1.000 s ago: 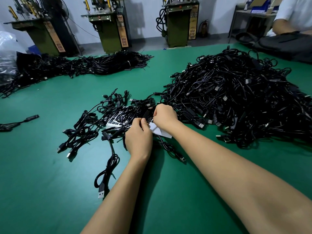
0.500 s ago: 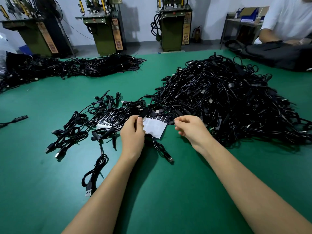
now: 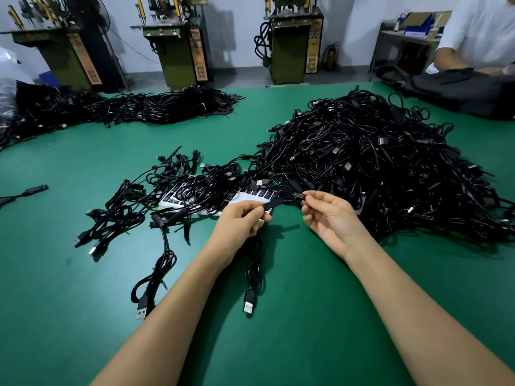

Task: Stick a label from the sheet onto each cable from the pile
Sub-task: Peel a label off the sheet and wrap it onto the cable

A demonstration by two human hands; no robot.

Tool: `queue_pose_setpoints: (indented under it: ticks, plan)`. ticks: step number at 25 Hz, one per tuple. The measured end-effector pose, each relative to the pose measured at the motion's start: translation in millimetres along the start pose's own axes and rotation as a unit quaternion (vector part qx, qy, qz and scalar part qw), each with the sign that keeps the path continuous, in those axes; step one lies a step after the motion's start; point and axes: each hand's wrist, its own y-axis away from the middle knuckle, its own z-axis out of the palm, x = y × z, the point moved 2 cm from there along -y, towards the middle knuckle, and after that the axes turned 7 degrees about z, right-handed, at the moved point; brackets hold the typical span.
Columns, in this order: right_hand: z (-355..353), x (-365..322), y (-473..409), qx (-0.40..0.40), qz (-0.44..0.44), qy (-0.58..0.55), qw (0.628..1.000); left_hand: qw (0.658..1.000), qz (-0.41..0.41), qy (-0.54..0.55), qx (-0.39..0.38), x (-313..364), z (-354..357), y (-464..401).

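Since the earlier frame, a label has been peeled off by the right hand and a cable's inline module lifted by the left hand; both are pinched by fingers above the label sheet near the worktop centre. Square alignment is advised before pressing.

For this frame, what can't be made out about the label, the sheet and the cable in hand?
- Label pinched by the right hand, head view: its print is too small to read.
- Label sheet: cables and the left hand cover much of it, so the labels left can't be counted.
- Cable module in the left hand: fingers hide its near end.
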Motion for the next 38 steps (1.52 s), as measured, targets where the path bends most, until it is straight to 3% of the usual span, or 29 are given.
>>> queue_pose_setpoints:
  ticks: [8,15,23,38]
  plan:
    - [7.1,7.7,2.1,0.057,-0.08,0.088,0.991,0.999,0.001,-0.053,-0.003,-3.0,1.5,-0.4]
    - [19.8,16.9,8.5,0.087,-0.211,0.26,0.938,0.989,0.009,-0.143,-0.023,-1.2,2.3,-0.5]
    - [21.7,21.7,9.1,0.101,-0.273,0.37,0.882,0.985,0.02,-0.173,-0.019,-0.2,4.0,0.5]
    - [18.3,24.3,2.5,0.08,-0.233,0.32,0.915,0.985,0.019,-0.173,-0.02,-5.2,2.3,-0.9]
